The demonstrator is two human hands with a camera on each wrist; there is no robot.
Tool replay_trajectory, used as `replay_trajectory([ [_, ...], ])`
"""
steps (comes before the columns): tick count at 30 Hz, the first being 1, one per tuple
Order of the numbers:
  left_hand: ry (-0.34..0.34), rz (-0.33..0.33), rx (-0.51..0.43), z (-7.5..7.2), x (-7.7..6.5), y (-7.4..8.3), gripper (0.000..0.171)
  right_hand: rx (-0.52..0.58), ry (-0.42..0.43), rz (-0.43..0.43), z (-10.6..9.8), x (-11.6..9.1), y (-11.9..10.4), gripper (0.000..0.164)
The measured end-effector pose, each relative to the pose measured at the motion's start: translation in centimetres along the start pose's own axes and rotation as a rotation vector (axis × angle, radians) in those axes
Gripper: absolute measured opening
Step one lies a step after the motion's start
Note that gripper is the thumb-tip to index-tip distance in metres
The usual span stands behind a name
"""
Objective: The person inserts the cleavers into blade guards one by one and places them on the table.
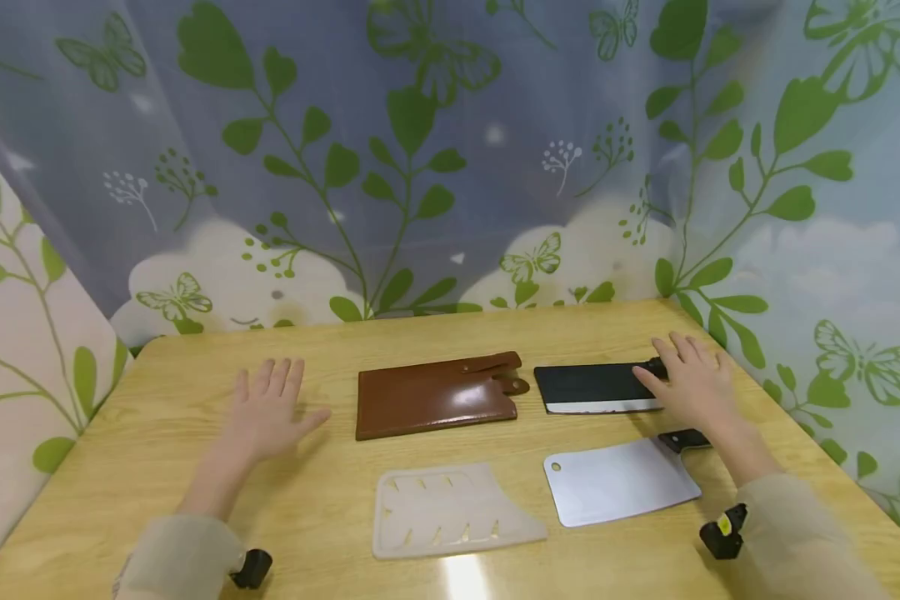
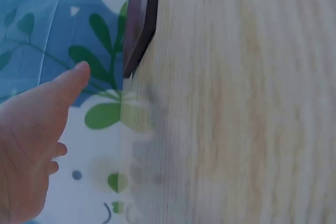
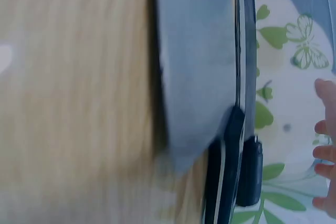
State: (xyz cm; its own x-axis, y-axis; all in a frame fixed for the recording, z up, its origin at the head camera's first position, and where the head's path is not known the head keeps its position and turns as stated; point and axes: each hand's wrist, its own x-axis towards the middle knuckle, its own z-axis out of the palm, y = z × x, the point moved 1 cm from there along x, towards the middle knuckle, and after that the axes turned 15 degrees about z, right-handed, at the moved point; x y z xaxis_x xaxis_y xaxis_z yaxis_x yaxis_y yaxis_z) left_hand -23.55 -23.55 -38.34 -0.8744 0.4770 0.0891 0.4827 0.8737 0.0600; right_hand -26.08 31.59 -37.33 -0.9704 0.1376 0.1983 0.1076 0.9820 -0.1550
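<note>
My left hand (image 1: 268,417), fingers straight and spread, hovers over the left of the table, nearest to a brown leather knife sheath (image 1: 427,398) with snap straps; it holds nothing. My right hand (image 1: 693,383) is spread too, above the handle end of a black-bladed cleaver (image 1: 588,385) with a bright edge, hiding part of its handle. The right wrist view has this hand (image 3: 329,145) apart from both knives. Nearer to me lies a silver cleaver (image 1: 618,482), its black handle (image 1: 686,439) pointing right. Left of it is a whitish plastic blade guard (image 1: 450,512) with slots.
Everything lies flat on a light wooden table (image 1: 307,517). A curtain (image 1: 495,167) printed with leaves and butterflies hangs along the back and both sides. Small black devices (image 1: 252,568) sit at both cuffs.
</note>
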Motion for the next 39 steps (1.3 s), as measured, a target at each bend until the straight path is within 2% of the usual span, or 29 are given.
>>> replay_trajectory([
  [5, 0.002, 0.055, 0.087, -0.2, 0.6, 2.1, 0.085, 0.019, 0.056, -0.055, -0.7, -0.8, 1.7, 0.056],
  [10, 0.03, 0.142, 0.132, -0.1, 1.0, 4.8, 0.081, 0.018, 0.073, -0.142, -1.1, -1.7, 3.5, 0.049],
  [18, 0.002, 0.299, 0.121, -0.2, 0.9, 9.6, 0.084, 0.003, -0.048, -0.342, -1.3, -2.6, 5.6, 0.049],
  [23, -0.018, 0.405, 0.072, 0.4, 0.5, 11.7, 0.091, 0.002, -0.128, -0.35, -1.0, -3.4, 6.2, 0.043],
  [27, -0.086, 0.459, 0.054, 1.2, 0.3, 12.9, 0.099, 0.029, -0.195, -0.334, -0.7, -3.9, 6.3, 0.043],
  [30, -0.146, 0.473, 0.061, 1.8, 0.1, 13.4, 0.106, 0.03, -0.205, -0.352, -0.4, -4.1, 6.3, 0.043],
  [34, -0.192, 0.493, 0.071, 2.3, -0.1, 13.7, 0.114, -0.004, -0.169, -0.415, 0.1, -4.1, 6.2, 0.039],
  [39, -0.202, 0.524, 0.05, 2.8, -0.4, 14.0, 0.12, -0.037, -0.132, -0.454, 0.5, -4.2, 6.1, 0.033],
])
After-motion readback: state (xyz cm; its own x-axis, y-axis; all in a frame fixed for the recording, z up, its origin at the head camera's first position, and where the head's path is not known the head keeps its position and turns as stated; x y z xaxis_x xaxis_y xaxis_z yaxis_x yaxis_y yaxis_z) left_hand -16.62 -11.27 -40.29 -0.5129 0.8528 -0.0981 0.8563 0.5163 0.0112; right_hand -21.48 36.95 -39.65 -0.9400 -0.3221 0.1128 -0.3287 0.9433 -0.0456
